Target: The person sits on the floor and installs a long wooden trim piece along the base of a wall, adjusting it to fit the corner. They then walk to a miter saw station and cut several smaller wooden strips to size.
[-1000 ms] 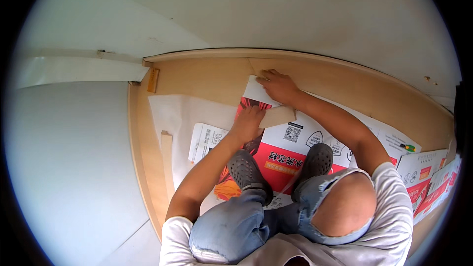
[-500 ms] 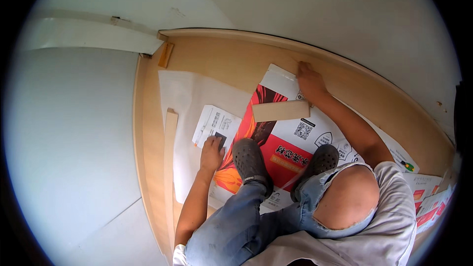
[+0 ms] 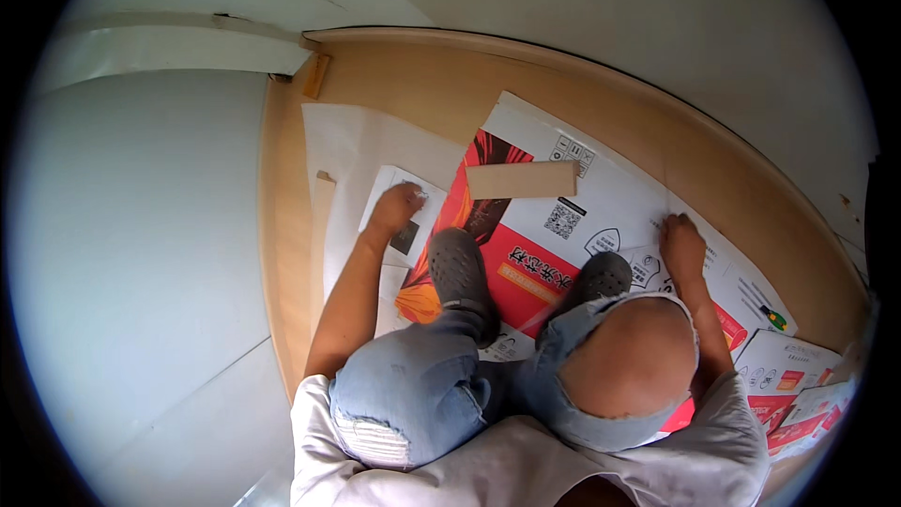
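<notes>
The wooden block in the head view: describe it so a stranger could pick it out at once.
Find the big red and white printed sheet under the person's grey clogs. Beyond the clogs, just above a square black code, lies a flat beige block. Unlike the long wood strip farther left, it is short and lies crosswise.

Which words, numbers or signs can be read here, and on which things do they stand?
Wording is described, not copied.
Large red-and-white sheet: bold dark lettering, legible; a QR code; shield-shaped emblem.
Small white sheet by the left hand: fine print, too blurred.
Papers at right: mostly too small.
</notes>
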The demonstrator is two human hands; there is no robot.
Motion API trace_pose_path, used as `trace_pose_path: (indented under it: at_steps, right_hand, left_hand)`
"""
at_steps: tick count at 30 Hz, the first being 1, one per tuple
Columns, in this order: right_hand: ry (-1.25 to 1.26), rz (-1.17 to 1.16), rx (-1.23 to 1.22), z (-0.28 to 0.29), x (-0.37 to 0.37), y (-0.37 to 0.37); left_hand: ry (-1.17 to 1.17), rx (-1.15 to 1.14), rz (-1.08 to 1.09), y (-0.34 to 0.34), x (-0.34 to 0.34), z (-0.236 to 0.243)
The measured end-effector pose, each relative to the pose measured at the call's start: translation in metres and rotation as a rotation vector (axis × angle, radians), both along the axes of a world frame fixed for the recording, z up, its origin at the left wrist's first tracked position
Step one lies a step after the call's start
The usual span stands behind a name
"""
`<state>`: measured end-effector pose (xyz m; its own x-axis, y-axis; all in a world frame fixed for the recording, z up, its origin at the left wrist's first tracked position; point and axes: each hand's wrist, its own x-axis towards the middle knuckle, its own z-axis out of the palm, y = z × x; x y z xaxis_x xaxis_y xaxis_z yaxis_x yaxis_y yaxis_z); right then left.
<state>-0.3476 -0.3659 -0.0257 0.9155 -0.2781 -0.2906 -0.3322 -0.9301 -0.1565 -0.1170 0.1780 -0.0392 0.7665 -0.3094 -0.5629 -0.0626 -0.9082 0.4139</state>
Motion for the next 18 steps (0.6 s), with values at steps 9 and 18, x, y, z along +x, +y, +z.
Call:
trace_pose_path:
  at_steps: [9,18]
  right_hand:
    - [0.344,-0.002,0.067,-0.035,-0.098,-0.002]
    - [0.061,0.062,0.141,0.008,-0.005,0.034]
  left_hand:
    - [-0.149,0.060,0.380,0.079,0.034,0.003]
    - [-0.250,0.044,0.149,0.050,0.021,-0.011]
